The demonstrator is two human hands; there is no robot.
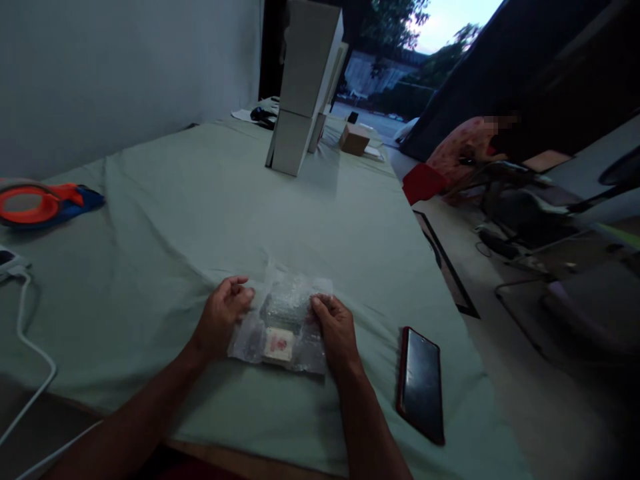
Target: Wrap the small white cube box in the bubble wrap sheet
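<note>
A clear bubble-wrap packet [284,319] with a small white and red label lies on the green table cloth [210,207] near the front edge. My left hand [223,319] pinches the packet's left side with curled fingers. My right hand [336,328] grips its right side, thumb and fingers closed on the plastic. Both forearms reach in from the bottom of the view.
A dark phone in a red case [421,383] lies to the right of my hands. White boxes [303,87] stand at the back, a small brown box [355,139] beside them. An orange and blue object [43,203] and a white cable [30,347] are at left. A person sits at far right.
</note>
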